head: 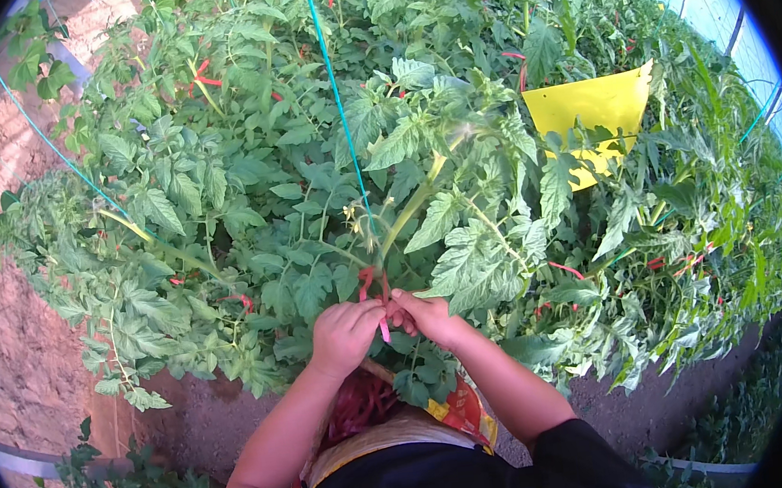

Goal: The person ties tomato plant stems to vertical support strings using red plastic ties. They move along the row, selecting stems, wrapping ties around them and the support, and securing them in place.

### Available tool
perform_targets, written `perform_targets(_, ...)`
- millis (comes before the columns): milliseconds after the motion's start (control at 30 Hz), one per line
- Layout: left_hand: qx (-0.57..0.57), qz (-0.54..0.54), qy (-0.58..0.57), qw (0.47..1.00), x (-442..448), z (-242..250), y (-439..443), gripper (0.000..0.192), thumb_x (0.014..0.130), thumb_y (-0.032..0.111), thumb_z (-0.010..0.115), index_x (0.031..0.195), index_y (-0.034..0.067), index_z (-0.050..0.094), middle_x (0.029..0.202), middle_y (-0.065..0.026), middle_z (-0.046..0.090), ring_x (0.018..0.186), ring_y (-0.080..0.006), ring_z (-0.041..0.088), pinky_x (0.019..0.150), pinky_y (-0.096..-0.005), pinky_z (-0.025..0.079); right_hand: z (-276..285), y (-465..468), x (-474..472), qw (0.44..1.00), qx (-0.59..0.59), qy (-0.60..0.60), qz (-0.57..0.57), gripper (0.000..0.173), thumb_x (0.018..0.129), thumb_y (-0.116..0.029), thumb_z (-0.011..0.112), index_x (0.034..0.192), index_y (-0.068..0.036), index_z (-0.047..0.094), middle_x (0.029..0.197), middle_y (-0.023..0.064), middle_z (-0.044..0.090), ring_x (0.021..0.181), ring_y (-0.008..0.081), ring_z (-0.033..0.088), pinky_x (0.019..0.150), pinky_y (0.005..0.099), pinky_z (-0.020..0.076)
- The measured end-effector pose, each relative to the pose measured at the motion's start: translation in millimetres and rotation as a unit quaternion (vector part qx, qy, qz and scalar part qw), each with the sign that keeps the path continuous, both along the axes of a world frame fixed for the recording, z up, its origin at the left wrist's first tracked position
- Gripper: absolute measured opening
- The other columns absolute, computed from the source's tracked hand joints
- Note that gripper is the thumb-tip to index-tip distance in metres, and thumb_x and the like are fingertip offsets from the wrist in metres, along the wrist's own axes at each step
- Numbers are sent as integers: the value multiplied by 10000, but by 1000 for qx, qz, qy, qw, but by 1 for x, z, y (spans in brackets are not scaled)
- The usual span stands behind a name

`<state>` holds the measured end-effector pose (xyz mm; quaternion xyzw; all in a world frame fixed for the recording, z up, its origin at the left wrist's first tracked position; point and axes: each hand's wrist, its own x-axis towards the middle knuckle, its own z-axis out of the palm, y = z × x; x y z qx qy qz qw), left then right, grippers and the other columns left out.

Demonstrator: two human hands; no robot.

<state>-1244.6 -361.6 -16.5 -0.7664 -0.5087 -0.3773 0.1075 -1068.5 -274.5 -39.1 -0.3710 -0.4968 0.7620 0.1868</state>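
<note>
A red plastic ribbon (365,283) stands at the stem of a tomato plant, below a cluster of small yellow flowers (359,222). My left hand (347,334) pinches the ribbon, and a pink tail (385,330) of it hangs between both hands. Close beside it, my right hand (428,317) has its thumb and fingertips on the ribbon too. A thick green tomato stem (415,206) leans up and right from there, next to a taut teal twine (338,94). My fingers hide where ribbon and stem meet.
An open bag (467,409) with a bundle of red ribbons (361,406) sits at my waist. Dense tomato foliage (242,166) surrounds my hands, with other red ties (204,78) in it. A yellow sheet (590,112) stands at the right among leaves. Bare soil (18,329) lies left.
</note>
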Motion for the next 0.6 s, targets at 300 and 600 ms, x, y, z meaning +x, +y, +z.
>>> perform_targets(300, -11, -62, -74, 995, 7, -8, -5, 185, 726, 5, 748, 894, 68, 702, 989, -72, 672, 746, -226, 661, 645, -318, 542, -4, -11, -2, 978, -159, 130, -42, 184, 920, -234, 703, 989, -72, 650, 756, -17, 578, 596, 89, 454, 547, 257, 368)
perform_targets(600, -149, 165, -329, 918, -30, -62, -30, 72, 836, -40, 690, 897, -1, 688, 877, -117, 698, 775, -219, 714, 662, -315, 556, -35, 34, 14, 865, -271, 244, -346, 210, 997, -271, 562, 1055, -78, 622, 966, 117, 725, 715, 213, 699, 591, 310, 582)
